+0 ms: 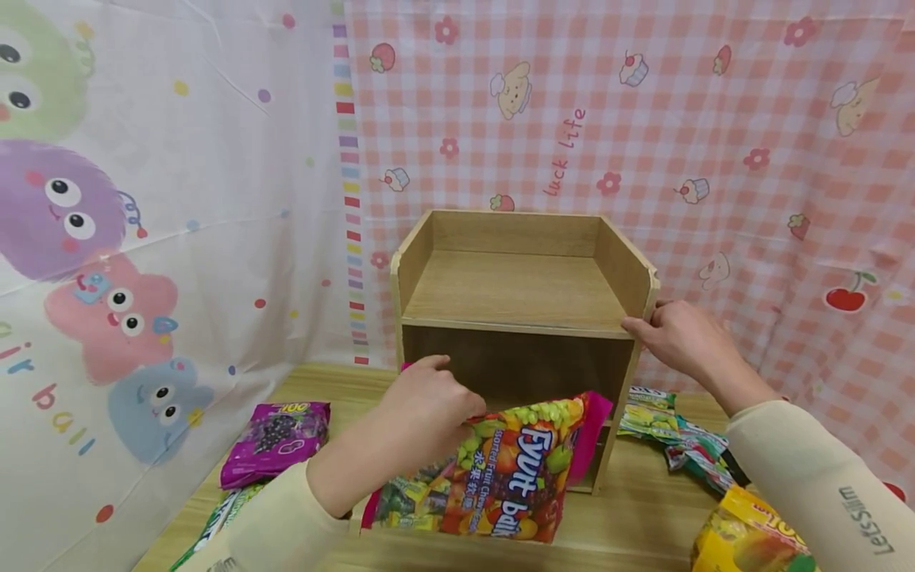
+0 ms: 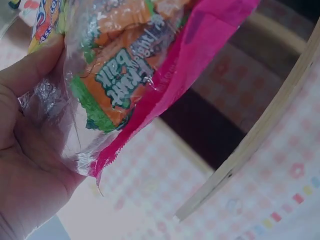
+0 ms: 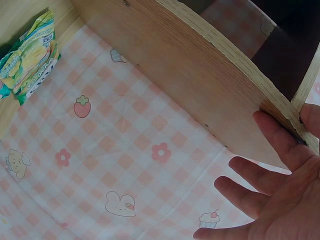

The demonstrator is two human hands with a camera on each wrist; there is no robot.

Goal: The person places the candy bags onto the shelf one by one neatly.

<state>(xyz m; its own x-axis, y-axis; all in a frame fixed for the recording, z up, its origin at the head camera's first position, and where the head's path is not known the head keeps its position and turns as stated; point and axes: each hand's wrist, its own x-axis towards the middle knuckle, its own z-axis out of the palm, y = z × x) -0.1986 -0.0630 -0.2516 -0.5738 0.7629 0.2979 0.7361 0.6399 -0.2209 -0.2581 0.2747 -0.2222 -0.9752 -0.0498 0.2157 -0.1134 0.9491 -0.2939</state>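
Note:
My left hand [image 1: 422, 405] grips a candy bag [image 1: 515, 477] by its edge, in front of a small wooden shelf [image 1: 507, 286]. The bag has a fruit print, pink edges and the words "Fruit". In the left wrist view the thumb lies over the clear plastic of the bag [image 2: 112, 90], with wrapped candies showing inside. My right hand [image 1: 686, 338] pinches the shelf's right side panel at its front edge. The right wrist view shows the index finger on the outer face of the panel [image 3: 200, 85], the thumb round the front and the other fingers spread.
A purple grape candy bag [image 1: 279, 437] lies left of the shelf on the wood-grain table [image 1: 629, 528], with a green packet [image 1: 218, 516] nearer. Several green packets [image 1: 650, 413] lie on the right, and a yellow bag [image 1: 743, 536] lies closer. Patterned cloth [image 1: 758, 103] hangs behind.

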